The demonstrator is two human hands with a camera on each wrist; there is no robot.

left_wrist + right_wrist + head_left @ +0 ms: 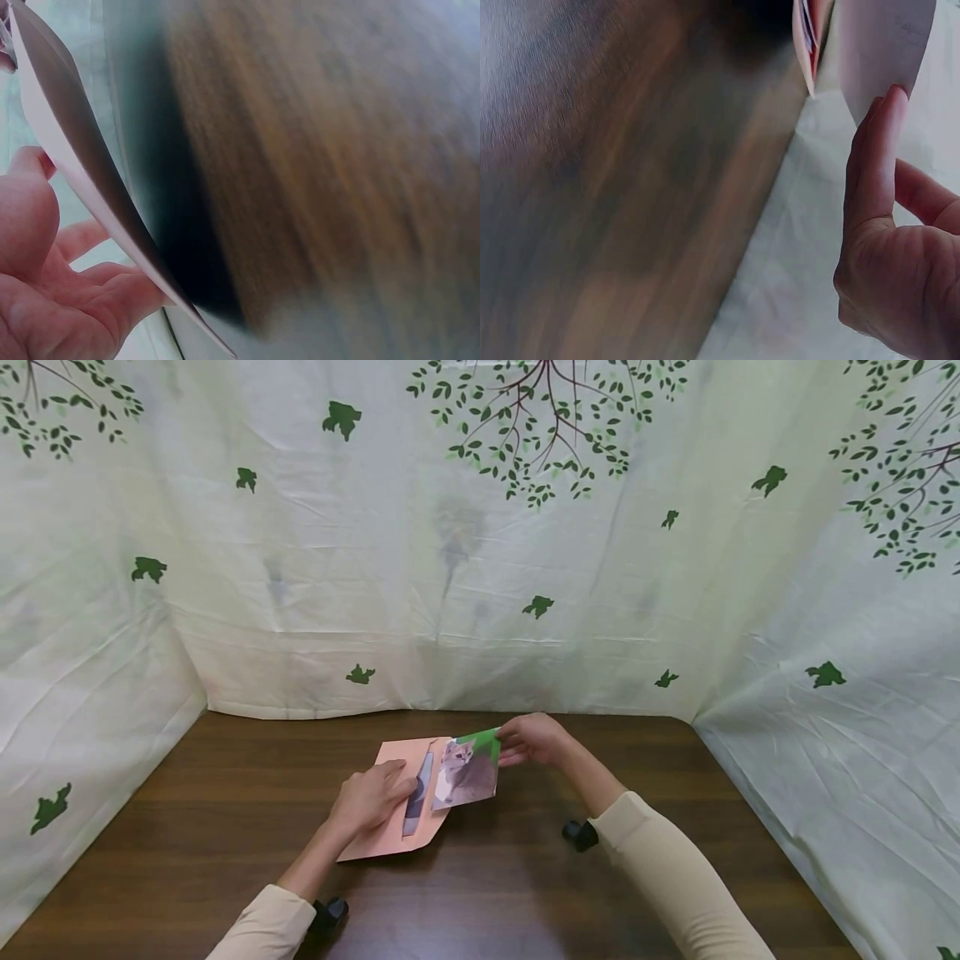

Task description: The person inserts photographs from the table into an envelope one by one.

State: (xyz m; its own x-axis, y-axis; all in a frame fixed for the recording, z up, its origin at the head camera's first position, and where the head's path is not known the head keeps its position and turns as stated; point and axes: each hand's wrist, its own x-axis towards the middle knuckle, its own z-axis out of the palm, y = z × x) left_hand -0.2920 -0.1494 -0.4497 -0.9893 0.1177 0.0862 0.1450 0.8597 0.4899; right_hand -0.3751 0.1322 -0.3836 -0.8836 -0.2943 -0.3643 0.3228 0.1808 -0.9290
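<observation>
A peach paper envelope lies slanted over the brown table, with a grey-purple strip showing through its long opening. My left hand rests on its top face, fingers spread over the paper. In the left wrist view, the fingers meet the envelope's upper side, and its underside appears edge-on. At the envelope's right edge is a cat photo card with a green corner. My right hand pinches the card's right edge. The card's pale back shows in the right wrist view.
The wooden table ends at a white cloth with green leaf prints, hung along the back and both sides. Dark wrist devices sit by the left and right forearms.
</observation>
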